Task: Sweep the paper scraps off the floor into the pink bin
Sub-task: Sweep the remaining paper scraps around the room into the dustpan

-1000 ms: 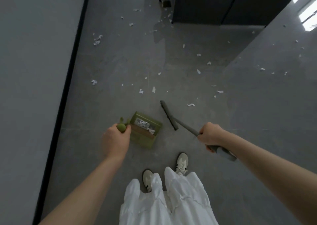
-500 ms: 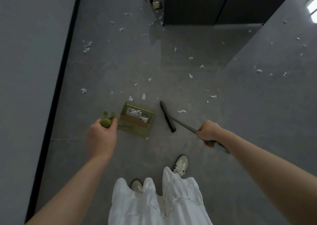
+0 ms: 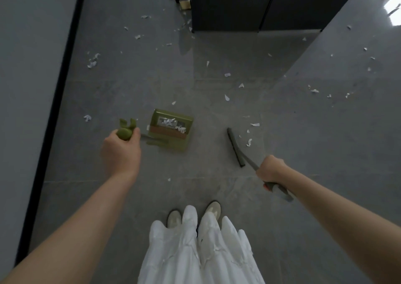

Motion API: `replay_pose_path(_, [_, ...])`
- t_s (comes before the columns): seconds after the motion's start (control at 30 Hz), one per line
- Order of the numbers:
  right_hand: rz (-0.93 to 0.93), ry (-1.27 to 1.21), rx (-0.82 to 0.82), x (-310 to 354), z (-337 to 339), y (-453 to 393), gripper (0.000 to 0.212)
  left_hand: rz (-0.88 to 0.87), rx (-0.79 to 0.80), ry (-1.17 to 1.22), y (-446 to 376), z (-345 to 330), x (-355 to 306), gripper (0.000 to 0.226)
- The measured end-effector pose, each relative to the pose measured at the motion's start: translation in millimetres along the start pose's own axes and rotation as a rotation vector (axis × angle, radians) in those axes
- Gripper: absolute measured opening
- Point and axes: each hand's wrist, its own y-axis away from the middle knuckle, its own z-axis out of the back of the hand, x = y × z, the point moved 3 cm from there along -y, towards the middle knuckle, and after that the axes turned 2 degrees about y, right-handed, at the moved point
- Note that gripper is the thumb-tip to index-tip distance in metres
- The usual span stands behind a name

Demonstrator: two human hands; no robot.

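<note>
A grey tiled floor (image 3: 134, 84) fills the view, bounded on the left by a pale wall with a black skirting strip (image 3: 58, 84) and at the top by a dark cabinet (image 3: 256, 4). Light glares off the tiles at the top right. White paper scraps (image 3: 227, 97) lie scattered over the floor, most of them beyond and to the right of the green dustpan (image 3: 171, 129), with a small clump near the skirting strip.

The dustpan sits on the floor in the middle of the view and already holds a heap of white scraps. The left hand (image 3: 120, 151), just left of the dustpan, has its fingers curled tightly round the rounded green top of the dustpan's long handle.

Right of the dustpan, well apart from it, the dark broom head (image 3: 235, 147) rests on the floor with a few scraps just beyond it. The right hand (image 3: 271, 171) has its fingers wrapped closed round the grey broom handle (image 3: 280, 189), whose end sticks out behind the fist.

Below the dustpan are two pale shoes (image 3: 213, 207) and white trousers (image 3: 195, 251). The pink bin is not in view.
</note>
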Motion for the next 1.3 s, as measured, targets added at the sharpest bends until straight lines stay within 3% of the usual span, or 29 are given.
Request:
replay_pose_path(0.57, [0.385, 0.252, 0.279, 80.7, -61.5, 24.5, 0.019, -0.063, 0.039, 0.069, -27.5, -17.0, -21.0, 0.036])
replay_pose_path(0.73, [0.357, 0.179, 0.343, 103.0, -91.8, 16.3, 0.016, -0.042, 0.076, 0.09, -39.9, -19.0, -11.1, 0.031])
replay_pose_path(0.93, [0.327, 0.248, 0.268, 94.5, -82.9, -10.5, 0.016, -0.039, 0.102, 0.079, -53.6, -17.4, 0.6, 0.029])
replay_pose_path(1.3, [0.184, 0.121, 0.106, 11.1, 21.4, -48.0, 0.018, -0.084, 0.153, 0.085, -57.8, -48.6, -47.5, 0.028])
